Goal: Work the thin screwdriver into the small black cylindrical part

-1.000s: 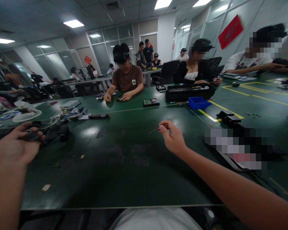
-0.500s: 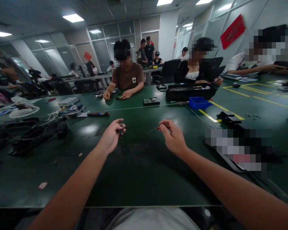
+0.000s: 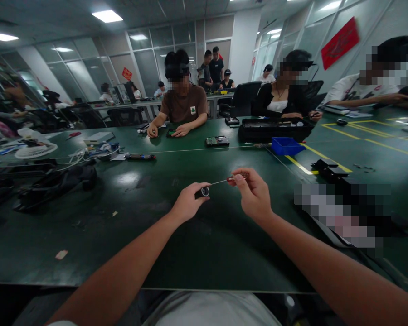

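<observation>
My left hand (image 3: 187, 203) is closed around a small black cylindrical part (image 3: 202, 192) with a round silvery end facing right. My right hand (image 3: 253, 194) pinches a thin screwdriver (image 3: 229, 179) with a reddish handle, its metal shaft pointing left, the tip at or touching the black part. Both hands hover just above the green table (image 3: 177, 244), close together near its middle.
A black bag and cables (image 3: 54, 183) lie at the left. Farther off are a pen-like tool (image 3: 140, 156), a circuit board (image 3: 217, 141), a blue bin (image 3: 285, 146) and a long black case (image 3: 274, 129). Dark parts (image 3: 329, 168) sit right. Several people work across the table.
My left hand came from the black bag at the far left to the middle, carrying the small black part, and met the screwdriver tip. My right hand shifted only slightly.
</observation>
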{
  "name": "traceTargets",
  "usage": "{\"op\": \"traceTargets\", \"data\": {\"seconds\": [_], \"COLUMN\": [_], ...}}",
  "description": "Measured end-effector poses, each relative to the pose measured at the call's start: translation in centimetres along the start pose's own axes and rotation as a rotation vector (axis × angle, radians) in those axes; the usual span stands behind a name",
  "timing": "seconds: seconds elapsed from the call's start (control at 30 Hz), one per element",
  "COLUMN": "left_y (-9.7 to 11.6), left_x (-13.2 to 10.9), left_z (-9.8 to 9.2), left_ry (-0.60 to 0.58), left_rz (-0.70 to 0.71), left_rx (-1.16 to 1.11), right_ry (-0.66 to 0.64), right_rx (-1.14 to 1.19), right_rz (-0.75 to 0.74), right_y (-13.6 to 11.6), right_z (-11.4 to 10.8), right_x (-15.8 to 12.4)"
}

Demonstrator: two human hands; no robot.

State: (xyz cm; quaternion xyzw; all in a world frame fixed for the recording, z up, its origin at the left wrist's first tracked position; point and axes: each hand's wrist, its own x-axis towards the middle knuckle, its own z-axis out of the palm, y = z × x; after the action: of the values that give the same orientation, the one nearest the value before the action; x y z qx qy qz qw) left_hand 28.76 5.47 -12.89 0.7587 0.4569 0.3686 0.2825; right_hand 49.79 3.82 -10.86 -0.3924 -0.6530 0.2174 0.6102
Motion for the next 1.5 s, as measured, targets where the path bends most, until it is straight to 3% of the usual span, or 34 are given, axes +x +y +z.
{"op": "traceTargets", "data": {"seconds": [0.13,0.27,0.67,1.07,1.27,1.5], "left_y": [-0.4,-0.7,-0.9,-0.9,-0.8,-1.0], "left_x": [0.1,0.1,-0.1,-0.1,-0.2,-0.2], "left_z": [-0.1,-0.2,-0.5,-0.4,-0.4,-0.3], "left_ry": [0.036,0.036,-0.004,-0.014,-0.011,0.003], "left_rz": [-0.061,-0.037,-0.013,-0.009,-0.002,-0.009], "left_rx": [0.018,0.051,0.084,0.096,0.102,0.083], "right_ry": [-0.086,-0.127,-0.092,-0.235,-0.18,-0.077], "right_rx": [-0.056,-0.088,-0.378,-0.258,-0.273,0.033], "right_rz": [0.001,0.008,-0.036,-0.079,0.013,0.161], "right_y": [0.3,0.6,-0.9,-0.7,-0.3,0.8], "right_z": [0.2,0.5,-0.1,0.0,0.2,0.9], "right_x": [-0.2,-0.2,0.5,0.5,0.3,0.2]}}
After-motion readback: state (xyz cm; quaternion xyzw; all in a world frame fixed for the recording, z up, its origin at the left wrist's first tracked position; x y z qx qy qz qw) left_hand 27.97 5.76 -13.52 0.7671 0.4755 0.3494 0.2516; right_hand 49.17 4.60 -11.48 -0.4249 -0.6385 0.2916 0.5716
